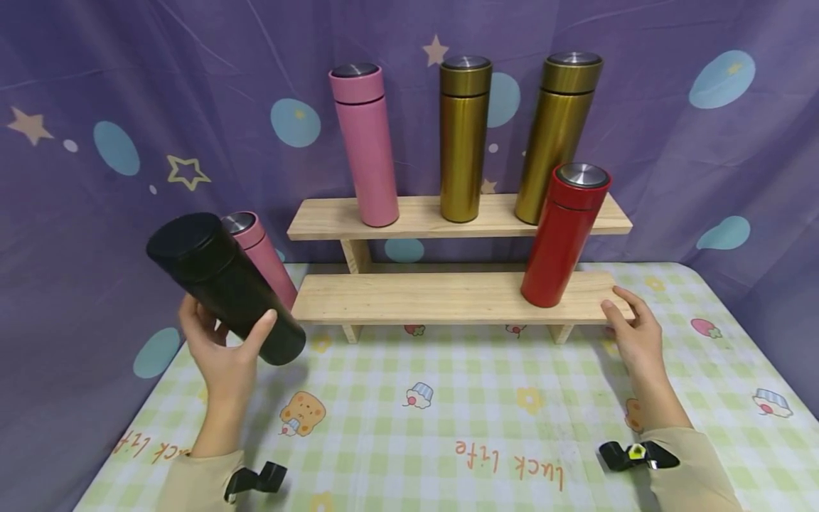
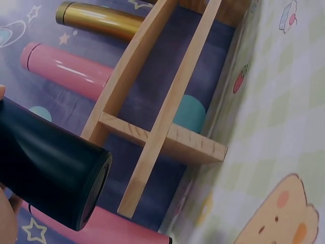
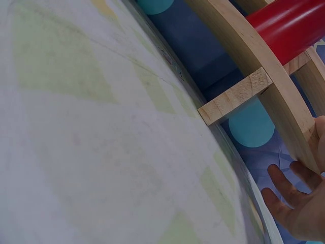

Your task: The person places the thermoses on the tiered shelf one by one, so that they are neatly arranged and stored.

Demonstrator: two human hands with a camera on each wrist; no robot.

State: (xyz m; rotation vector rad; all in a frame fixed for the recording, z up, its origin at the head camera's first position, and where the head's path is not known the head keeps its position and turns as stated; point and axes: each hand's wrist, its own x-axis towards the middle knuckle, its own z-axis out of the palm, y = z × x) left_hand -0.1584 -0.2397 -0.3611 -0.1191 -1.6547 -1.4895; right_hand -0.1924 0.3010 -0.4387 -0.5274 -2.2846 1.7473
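A black thermos bottle (image 1: 230,284) is tilted in the air in front of the rack's left end, its top leaning left. My left hand (image 1: 224,348) grips it, thumb on the near side; its lower end shows in the left wrist view. My right hand (image 1: 633,338) holds the right end of the lower board of a two-tier wooden rack (image 1: 409,299), pinching its corner with thumb and fingers. On that board's right part stands a red thermos (image 1: 563,238). Behind the black bottle, a pink thermos (image 1: 269,259) is partly hidden.
On the upper board stand another pink thermos (image 1: 367,149) and two gold thermoses, one in the middle (image 1: 465,142) and one at the right (image 1: 555,135). A checked cloth (image 1: 384,427) covers the table. A purple curtain (image 1: 211,107) hangs behind.
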